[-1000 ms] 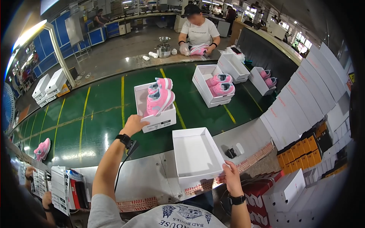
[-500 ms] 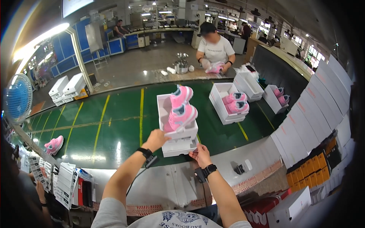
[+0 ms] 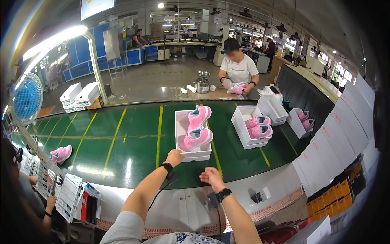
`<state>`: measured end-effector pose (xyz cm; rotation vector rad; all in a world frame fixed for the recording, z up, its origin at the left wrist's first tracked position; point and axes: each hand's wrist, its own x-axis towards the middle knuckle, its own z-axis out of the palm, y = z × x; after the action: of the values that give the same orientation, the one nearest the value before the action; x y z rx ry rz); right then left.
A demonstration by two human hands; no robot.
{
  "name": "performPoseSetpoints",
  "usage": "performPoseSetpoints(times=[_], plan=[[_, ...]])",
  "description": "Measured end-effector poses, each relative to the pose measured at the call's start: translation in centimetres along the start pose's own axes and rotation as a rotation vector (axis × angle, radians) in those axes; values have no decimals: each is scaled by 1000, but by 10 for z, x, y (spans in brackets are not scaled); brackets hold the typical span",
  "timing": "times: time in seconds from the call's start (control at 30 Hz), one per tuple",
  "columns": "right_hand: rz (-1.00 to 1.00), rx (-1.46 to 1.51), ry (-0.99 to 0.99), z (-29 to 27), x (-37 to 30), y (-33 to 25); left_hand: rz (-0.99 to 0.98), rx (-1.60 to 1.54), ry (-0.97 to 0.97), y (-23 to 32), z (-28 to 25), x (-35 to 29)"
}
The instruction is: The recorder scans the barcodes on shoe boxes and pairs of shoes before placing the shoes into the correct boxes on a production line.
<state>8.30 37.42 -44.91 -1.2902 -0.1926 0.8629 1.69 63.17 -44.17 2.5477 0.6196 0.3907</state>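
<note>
A white shoe box (image 3: 196,157), without a cover on top, stands on the green conveyor belt in front of me. Two pink sneakers (image 3: 198,138) rest in it, one behind the other, rising above its walls. My left hand (image 3: 174,157) is closed on the box's near left corner. Just off the near right side of the box, my right hand (image 3: 212,178) hangs in the air, fingers loosely bent and apart, with nothing in it. Each wrist wears a dark band with a small device.
To the right are boxed pink shoes (image 3: 259,127), an upright box (image 3: 273,109) and another shoe box (image 3: 300,123). Stacked white boxes (image 3: 329,138) rise at far right. Across the belt, a co-worker (image 3: 239,69) handles a pink shoe. A loose sneaker (image 3: 61,154) lies left, below a fan (image 3: 27,99).
The near section that stuck out toward me from the box no longer shows. My right hand has let go of it and drawn back; my left hand stays at the box.
</note>
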Motion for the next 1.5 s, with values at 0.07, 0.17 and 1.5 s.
performPoseSetpoints(times=[0.07,0.17,1.5], plan=[[-39,-185,3,-10,-18,20,-26,-38,42,2,6,19],[-175,-242,29,-22,-39,52,-126,-109,82,10,13,44],[-585,-695,203,13,-59,63,227,-353,160,79,71,-162]])
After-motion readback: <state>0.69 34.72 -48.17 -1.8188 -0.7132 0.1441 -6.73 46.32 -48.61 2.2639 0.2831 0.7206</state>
